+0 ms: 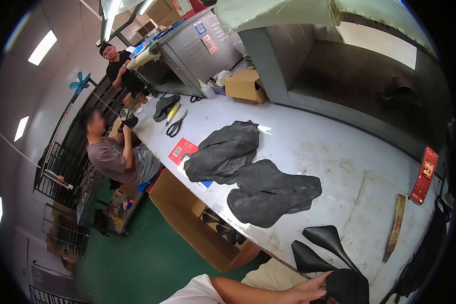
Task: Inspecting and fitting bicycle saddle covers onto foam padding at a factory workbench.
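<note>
While gripped by the left hand (pixel 309 290), the black shoe piece (pixel 347 286) shows no clear long axis; right hand unseen.

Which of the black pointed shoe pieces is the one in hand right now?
The rounded black piece at the bottom edge, gripped by the hand. The two pointed pieces lie untouched on the table just above.
</note>
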A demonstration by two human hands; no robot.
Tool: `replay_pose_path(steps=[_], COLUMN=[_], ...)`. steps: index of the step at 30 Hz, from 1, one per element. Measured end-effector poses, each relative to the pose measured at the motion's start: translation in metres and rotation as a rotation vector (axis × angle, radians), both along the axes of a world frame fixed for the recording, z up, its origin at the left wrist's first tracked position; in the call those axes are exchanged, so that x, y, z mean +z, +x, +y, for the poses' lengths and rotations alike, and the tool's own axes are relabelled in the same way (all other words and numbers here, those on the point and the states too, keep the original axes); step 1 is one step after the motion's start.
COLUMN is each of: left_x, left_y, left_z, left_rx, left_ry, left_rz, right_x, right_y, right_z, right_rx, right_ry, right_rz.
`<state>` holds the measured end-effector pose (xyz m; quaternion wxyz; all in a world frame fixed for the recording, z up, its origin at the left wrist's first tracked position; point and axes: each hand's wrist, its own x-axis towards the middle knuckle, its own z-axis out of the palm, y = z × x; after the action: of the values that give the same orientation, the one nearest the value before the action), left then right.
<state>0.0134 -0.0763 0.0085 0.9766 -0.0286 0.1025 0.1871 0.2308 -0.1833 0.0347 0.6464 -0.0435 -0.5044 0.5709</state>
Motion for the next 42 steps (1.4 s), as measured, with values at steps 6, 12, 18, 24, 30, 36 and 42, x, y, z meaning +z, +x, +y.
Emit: replay_pose_path(steps=[6, 12, 18, 24, 30, 36, 42], left_x=[-0.028, 0.007, 0.028, 0.011, 0.0, -0.005, -0.009], left_y=[-0.019, -0.033, -0.026, -0.034, -0.03, -0.035, -0.035], left_z=[-0.006, 0.031, 0.081, 0.087, 0.085, 0.097, 0.1], left_rx=[0.052, 0.234, -0.079, 0.038, 0.069, 0.048, 0.076], left_ry=[0.984, 1.8, 1.857, 1.686, 1.615, 1.584, 1.546], left_rz=[0.39, 0.33, 0.874, 1.002, 0.973, 1.036, 1.01], right_x=[0.001, 0.012, -0.039, -0.042, -0.041, -0.045, -0.045], right_y=[-0.01, -0.036, -0.038, -0.026, -0.021, -0.014, -0.011], right_z=[-0.004, -0.003, 0.003, 0.014, 0.01, 0.022, 0.031], right_rx=[-0.191, -0.735, -1.409, -1.096, -0.992, -0.898, -0.925], right_ry=[0.007, -0.54, -1.102, -1.155, -1.209, -1.282, -1.16], right_rz=[0.114, -0.12, -0.475, -0.559, -0.492, -0.636, -0.828])
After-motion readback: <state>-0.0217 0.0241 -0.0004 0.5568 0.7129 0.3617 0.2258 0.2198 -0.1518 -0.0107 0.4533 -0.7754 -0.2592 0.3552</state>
